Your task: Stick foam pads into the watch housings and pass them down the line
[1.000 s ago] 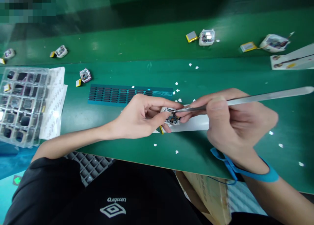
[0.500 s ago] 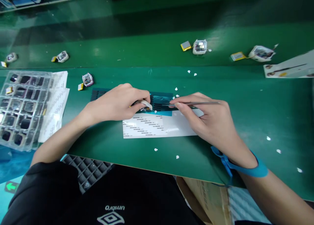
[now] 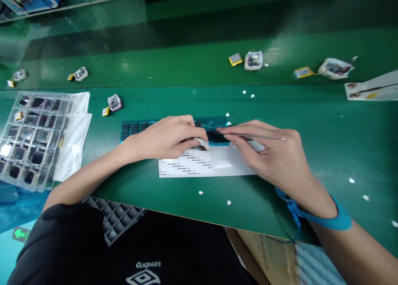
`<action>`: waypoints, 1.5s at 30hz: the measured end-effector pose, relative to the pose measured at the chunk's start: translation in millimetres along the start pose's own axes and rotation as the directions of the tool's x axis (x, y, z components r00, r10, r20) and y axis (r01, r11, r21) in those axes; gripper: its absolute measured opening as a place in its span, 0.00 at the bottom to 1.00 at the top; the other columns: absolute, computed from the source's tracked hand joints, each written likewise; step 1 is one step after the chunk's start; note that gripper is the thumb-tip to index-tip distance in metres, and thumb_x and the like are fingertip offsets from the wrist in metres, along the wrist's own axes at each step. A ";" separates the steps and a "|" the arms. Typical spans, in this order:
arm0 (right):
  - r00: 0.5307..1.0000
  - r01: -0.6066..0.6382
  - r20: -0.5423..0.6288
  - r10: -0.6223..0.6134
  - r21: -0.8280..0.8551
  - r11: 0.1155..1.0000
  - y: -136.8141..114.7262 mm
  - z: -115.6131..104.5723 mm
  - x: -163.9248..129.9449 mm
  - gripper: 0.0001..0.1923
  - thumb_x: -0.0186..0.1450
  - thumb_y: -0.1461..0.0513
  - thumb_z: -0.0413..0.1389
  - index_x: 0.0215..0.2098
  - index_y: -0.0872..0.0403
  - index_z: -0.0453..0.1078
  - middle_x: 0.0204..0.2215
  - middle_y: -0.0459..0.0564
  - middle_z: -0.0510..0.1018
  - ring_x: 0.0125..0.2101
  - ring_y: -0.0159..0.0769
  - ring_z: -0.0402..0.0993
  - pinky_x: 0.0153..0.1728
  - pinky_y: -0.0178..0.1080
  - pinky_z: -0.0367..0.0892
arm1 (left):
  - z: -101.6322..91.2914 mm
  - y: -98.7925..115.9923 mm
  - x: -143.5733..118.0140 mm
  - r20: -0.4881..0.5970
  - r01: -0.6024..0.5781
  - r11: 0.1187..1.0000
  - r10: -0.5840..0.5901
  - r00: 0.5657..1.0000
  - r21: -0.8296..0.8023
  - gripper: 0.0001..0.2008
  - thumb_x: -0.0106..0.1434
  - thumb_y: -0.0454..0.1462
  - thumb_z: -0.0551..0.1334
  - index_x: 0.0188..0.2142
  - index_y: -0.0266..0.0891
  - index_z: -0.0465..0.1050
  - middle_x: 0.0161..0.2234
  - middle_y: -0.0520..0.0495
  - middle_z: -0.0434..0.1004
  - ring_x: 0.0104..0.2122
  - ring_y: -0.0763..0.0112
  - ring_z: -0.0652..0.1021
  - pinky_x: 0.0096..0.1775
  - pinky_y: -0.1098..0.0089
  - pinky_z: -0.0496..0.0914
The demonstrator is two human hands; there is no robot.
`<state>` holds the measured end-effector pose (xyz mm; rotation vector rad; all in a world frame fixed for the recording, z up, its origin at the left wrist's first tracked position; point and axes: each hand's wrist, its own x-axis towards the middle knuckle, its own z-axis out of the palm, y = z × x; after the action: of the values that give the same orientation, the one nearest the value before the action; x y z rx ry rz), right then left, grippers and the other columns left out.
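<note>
My left hand [image 3: 169, 137] is closed on a small white device housing [image 3: 202, 144] with electronics inside, mostly covered by my fingers. My right hand [image 3: 270, 150] pinches metal tweezers [image 3: 258, 136], whose tips point left over a blue sheet with black strips [image 3: 133, 129]. Whether the tips hold anything is too small to tell. Below the hands lies a white printed adhesive sheet [image 3: 186, 166], partly overlapped by the blue sheet. A blue wrist strap [image 3: 329, 218] goes around my right wrist.
A clear compartment tray [image 3: 27, 140] with dark screens stands at left on white sheets [image 3: 76, 137]. Open white housings with yellow batteries lie about, such as one housing [image 3: 253, 61] at the back. Small white stickers [image 3: 229, 203] are scattered. A grey grid tray [image 3: 116, 216] sits below the table edge.
My left hand has shifted right and slightly down with the housing, uncovering more black strips at left. The tweezers stay in my right hand. The whole view has shifted slightly.
</note>
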<state>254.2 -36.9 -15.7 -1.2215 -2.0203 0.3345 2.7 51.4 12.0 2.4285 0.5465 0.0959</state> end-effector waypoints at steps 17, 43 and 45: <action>0.950 0.146 -0.235 -0.206 -0.249 0.957 3.0 -1.6 6.0 0.19 0.67 0.74 0.64 0.50 0.48 0.79 0.40 0.47 0.88 0.33 0.37 0.85 0.31 0.39 0.80 | 7.4 -12.2 8.1 -0.007 -0.089 0.994 0.090 0.996 0.068 0.16 0.79 0.40 0.54 0.54 0.44 0.81 0.45 0.44 0.86 0.46 0.62 0.79 0.48 0.63 0.71; 0.910 0.395 0.044 -0.413 -0.393 0.830 -42.5 -33.3 -4.8 0.39 0.70 0.74 0.60 0.75 0.48 0.60 0.52 0.43 0.83 0.35 0.41 0.85 0.37 0.42 0.82 | 14.6 36.3 16.7 -0.229 -0.064 0.255 -0.695 0.681 -0.965 0.11 0.65 0.33 0.68 0.31 0.39 0.66 0.28 0.55 0.76 0.31 0.75 0.84 0.38 0.73 0.83; 0.908 0.395 0.040 -0.417 -0.415 0.819 -41.5 -32.5 -4.0 0.38 0.70 0.74 0.60 0.75 0.49 0.61 0.52 0.43 0.83 0.34 0.41 0.85 0.36 0.41 0.82 | 16.8 40.9 17.0 -0.219 -0.068 0.237 -0.701 0.679 -0.969 0.13 0.66 0.32 0.66 0.30 0.40 0.62 0.29 0.56 0.75 0.32 0.74 0.85 0.41 0.72 0.84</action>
<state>251.1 -66.4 28.1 -0.9769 -2.3089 -0.3553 36.3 19.6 22.3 0.9262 0.9779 0.8534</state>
